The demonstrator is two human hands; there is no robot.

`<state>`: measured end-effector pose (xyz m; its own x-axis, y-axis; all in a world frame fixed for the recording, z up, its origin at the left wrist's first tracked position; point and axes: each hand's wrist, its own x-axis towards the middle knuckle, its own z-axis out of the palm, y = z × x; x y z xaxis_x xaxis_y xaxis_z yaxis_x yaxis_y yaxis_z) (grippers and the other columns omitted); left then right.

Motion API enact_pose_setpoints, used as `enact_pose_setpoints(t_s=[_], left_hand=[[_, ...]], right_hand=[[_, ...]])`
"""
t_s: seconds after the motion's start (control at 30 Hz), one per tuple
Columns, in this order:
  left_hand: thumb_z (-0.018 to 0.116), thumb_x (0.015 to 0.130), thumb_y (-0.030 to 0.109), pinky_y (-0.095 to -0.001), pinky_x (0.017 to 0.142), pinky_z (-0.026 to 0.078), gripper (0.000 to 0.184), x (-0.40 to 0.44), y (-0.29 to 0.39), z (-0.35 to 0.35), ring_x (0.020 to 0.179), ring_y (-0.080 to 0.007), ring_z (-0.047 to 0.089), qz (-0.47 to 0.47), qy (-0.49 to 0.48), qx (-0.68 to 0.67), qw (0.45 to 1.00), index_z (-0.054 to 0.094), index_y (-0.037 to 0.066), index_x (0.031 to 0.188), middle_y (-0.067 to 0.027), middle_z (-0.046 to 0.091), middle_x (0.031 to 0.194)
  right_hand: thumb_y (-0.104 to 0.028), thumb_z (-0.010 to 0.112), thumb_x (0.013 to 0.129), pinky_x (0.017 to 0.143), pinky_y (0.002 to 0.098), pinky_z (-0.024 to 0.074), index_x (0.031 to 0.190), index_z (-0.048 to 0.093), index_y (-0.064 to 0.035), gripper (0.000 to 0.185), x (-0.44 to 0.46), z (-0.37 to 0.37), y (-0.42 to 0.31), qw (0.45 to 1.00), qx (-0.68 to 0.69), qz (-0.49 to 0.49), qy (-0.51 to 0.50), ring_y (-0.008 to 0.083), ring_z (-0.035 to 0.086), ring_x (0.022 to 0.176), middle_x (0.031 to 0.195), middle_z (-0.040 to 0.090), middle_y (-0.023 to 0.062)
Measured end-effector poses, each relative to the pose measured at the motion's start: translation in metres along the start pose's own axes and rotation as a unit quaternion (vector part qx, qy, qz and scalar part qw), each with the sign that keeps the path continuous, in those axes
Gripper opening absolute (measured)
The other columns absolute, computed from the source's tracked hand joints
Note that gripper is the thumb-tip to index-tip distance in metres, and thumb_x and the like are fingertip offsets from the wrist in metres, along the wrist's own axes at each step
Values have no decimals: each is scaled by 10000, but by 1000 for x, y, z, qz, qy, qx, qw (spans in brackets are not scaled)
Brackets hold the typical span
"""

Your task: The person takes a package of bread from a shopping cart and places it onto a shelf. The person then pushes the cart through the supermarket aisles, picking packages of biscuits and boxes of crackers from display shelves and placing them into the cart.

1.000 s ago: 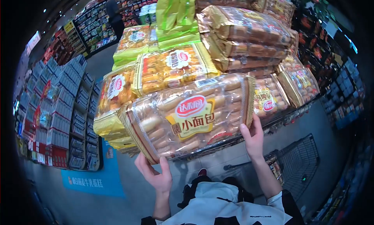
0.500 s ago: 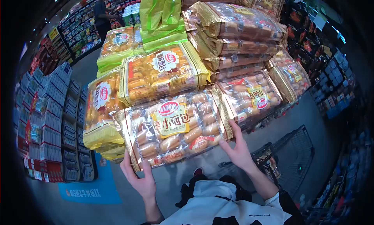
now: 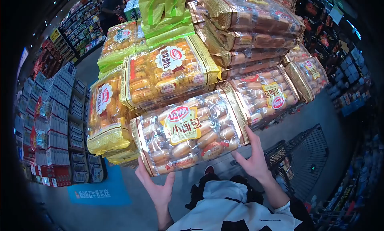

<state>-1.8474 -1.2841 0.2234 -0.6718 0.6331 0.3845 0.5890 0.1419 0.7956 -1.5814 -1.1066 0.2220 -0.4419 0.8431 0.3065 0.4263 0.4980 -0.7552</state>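
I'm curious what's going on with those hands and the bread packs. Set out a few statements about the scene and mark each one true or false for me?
1. The left hand and right hand are both on the front pack. True.
2. The left hand is reaching into the shopping cart. False: it is at the near left corner of the front pack; the shopping cart is off to the person's right.
3. The neighboring pack, just right of the front one, has its label upside down as seen here. True.
4. The stacked gold packs stand to the left of the yellow packs. False: they are to the right of the yellow packs.
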Motion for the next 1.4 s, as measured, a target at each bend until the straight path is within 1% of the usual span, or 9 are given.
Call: enact_pose_setpoints(t_s=[0.33,0.47,0.6,0.73,0.87,0.97,1.17,1.3,1.4], left_hand=[[829,794,28,-448,1174,340,1036,28,-17,19,1342,-363,439,-13,14,19,1000,258,50,1658,-200,388,1436],[793,886,83,-444,1194,319,945,23,-23,26,1394,-360,416,-10,33,35,999,256,72,1663,-210,365,1517],[789,952,257,-487,1221,284,901,15,-16,33,1457,-364,335,48,109,196,973,258,44,1647,-233,306,1575],[809,939,226,-498,1191,353,925,2,5,42,1418,-363,367,113,164,175,964,226,25,1628,-227,305,1532],[777,935,128,-440,1159,394,834,-12,23,56,1349,-304,427,203,186,36,961,251,24,1574,-180,338,1493],[711,950,58,-402,1135,406,740,-27,49,86,1328,-272,453,240,99,-62,964,277,32,1547,-157,380,1492],[657,931,39,-372,1089,393,515,-69,98,168,1269,-243,502,105,-148,-194,964,472,-4,1410,-131,508,1371],[617,959,-8,-346,1075,425,306,-105,136,228,1206,-224,545,74,-328,-231,913,596,-23,1264,-131,549,1273],[650,946,2,-351,1043,459,325,-132,159,283,1158,-241,595,114,-443,-196,868,616,-12,1269,-142,597,1235]], right_hand=[[-381,840,847,1054,497,395,1496,547,-107,764,35,13,-7,971,-216,-45,94,388,476,1262,1387,513,185],[-395,816,856,1055,488,380,1493,556,-119,741,36,22,8,975,-184,-51,111,376,483,1258,1396,522,166],[-431,778,912,1112,488,336,1548,456,-61,804,25,12,3,987,-129,-44,79,370,425,1308,1465,444,182],[-336,763,932,1123,491,328,1560,427,-33,773,1,-2,16,988,-71,-84,110,372,421,1324,1481,417,179],[-248,755,928,1145,492,334,1554,447,-65,721,-31,-24,36,994,-3,-9,106,375,418,1350,1486,415,178],[-206,759,912,1124,468,382,1498,514,-76,649,-58,-43,61,987,2,18,159,367,466,1311,1447,460,168],[-151,704,942,1177,431,371,1448,542,-32,545,-132,-119,125,963,-4,161,216,349,470,1366,1435,469,177],[-149,671,974,1172,415,377,1424,549,-16,485,-198,-171,183,917,-24,270,292,339,487,1362,1401,493,179],[-198,661,989,1172,437,379,1447,531,-32,505,-254,-207,240,887,-53,340,307,357,479,1382,1419,500,204]])
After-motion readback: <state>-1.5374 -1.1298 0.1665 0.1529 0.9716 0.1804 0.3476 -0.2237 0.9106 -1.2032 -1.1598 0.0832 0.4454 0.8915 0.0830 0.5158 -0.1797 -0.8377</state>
